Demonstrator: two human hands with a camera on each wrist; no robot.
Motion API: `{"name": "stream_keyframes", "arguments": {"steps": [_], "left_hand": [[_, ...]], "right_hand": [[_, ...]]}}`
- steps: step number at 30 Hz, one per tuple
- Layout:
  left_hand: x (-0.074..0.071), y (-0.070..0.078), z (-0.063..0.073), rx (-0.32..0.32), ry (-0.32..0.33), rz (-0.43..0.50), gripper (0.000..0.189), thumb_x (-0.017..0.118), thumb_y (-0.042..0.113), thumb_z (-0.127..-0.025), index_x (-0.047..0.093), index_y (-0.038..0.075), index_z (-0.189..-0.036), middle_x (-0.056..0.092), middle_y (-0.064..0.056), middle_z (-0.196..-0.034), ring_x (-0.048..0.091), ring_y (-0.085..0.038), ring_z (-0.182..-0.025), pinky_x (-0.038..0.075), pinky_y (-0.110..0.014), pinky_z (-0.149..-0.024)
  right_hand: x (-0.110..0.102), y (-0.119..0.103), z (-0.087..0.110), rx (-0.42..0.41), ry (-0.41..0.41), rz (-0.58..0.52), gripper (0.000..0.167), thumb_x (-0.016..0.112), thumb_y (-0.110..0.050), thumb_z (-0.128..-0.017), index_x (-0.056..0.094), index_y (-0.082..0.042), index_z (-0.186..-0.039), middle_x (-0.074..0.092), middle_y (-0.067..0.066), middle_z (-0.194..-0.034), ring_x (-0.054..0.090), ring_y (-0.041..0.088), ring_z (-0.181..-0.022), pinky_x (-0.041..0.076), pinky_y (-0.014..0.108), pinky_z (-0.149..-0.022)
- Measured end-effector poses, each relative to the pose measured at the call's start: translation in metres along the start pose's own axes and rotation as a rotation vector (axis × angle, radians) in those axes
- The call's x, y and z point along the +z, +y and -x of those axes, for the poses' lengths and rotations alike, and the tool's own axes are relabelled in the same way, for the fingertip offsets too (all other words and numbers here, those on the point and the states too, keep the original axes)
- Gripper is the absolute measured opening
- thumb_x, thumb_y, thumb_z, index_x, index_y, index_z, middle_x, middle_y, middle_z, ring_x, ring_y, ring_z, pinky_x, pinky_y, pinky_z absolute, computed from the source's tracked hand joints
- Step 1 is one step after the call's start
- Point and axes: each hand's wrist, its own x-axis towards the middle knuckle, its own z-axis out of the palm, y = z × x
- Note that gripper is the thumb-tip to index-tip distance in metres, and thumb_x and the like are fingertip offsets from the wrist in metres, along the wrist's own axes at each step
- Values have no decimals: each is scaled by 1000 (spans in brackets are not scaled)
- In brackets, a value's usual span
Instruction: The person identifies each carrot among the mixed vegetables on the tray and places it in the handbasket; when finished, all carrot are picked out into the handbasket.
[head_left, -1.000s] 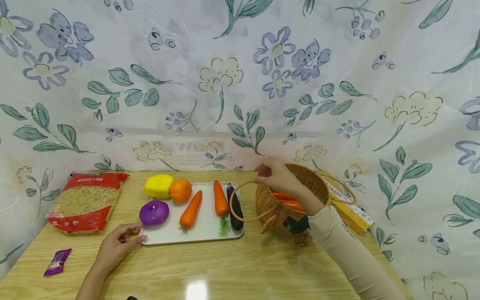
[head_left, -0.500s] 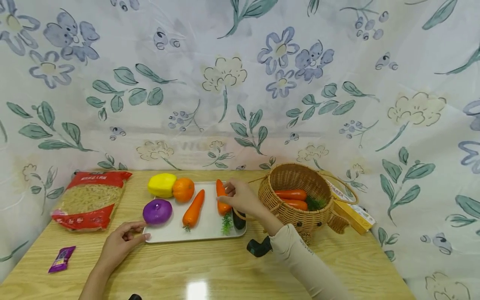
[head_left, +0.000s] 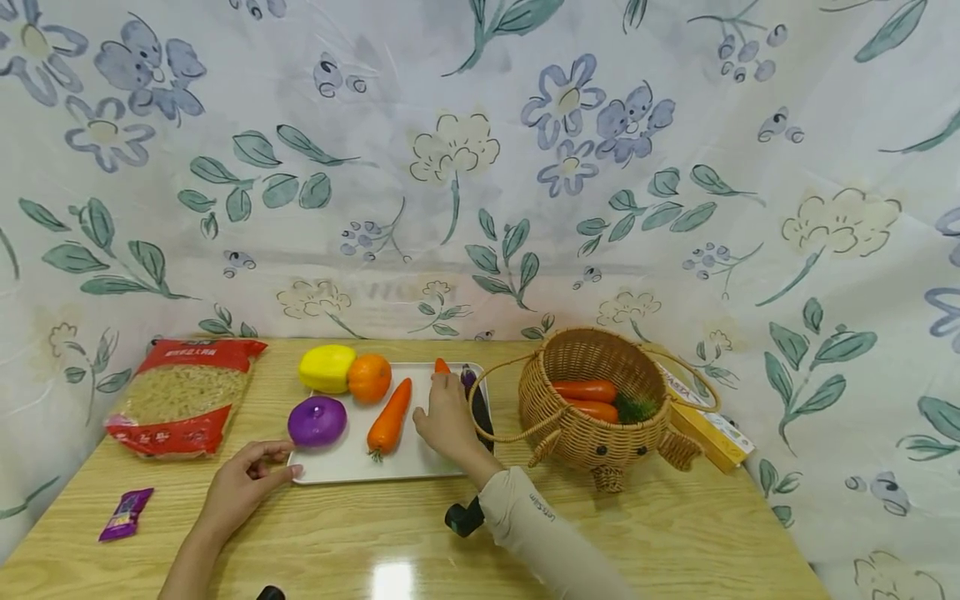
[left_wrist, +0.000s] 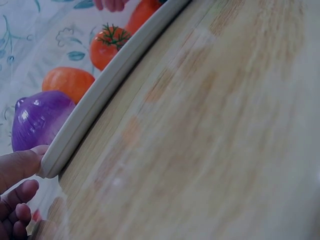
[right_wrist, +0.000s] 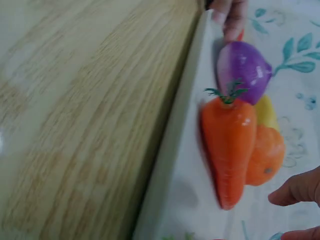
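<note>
My left hand pinches the front left corner of a white tray, thumb against the rim in the left wrist view. Near it sits a purple toy onion, with a yellow fruit and an orange one behind. A toy carrot lies mid-tray. My right hand hovers over the second carrot, whose orange tip shows past the fingers; the rest is hidden. In the right wrist view its thumb and finger stand apart. A dark purple eggplant lies right of that hand, partly covered.
A wicker basket with carrots inside stands right of the tray; its loop handle reaches over the tray's right edge. Behind it lies a yellow pasta box. At left are a red pasta bag and a small purple packet.
My right hand has moved left and down from the basket's handle to the right-hand carrot on the tray. My left hand keeps its place at the tray corner.
</note>
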Motion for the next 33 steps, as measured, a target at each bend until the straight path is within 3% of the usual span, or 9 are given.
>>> {"name": "stream_keyframes", "arguments": {"steps": [5, 11, 25, 33], "left_hand": [[0, 0, 0, -5, -4, -4, 36, 79, 26, -86, 70, 6, -115, 59, 3, -92, 43, -6, -71, 36, -24, -62], [0, 0, 0, -11, -6, -9, 36, 79, 26, -86, 70, 7, -116, 58, 4, -92, 43, -7, -71, 36, -24, -62], [0, -1, 0, -10, -10, -3, 37, 79, 26, -86, 70, 7, -117, 58, 5, -93, 43, -7, -72, 36, -24, -63], [-1, -1, -1, 1, -5, -8, 37, 79, 26, -85, 70, 6, -116, 58, 5, -92, 43, -7, -71, 36, -24, -62]], "right_hand": [[17, 2, -1, -29, 35, 177, 43, 73, -9, -82, 53, 11, -114, 49, 25, -113, 51, 35, -103, 49, 40, -92], [26, 6, -1, -8, 65, 236, 44, 72, -8, -82, 51, 12, -115, 46, 24, -110, 48, 35, -100, 47, 42, -93], [37, 19, -7, 125, 34, 166, 49, 72, -17, -89, 47, 10, -121, 47, 24, -113, 50, 36, -107, 43, 43, -99], [44, 17, -6, 156, 65, 217, 50, 75, -22, -88, 51, 9, -119, 52, 22, -106, 56, 32, -100, 50, 39, -88]]}}
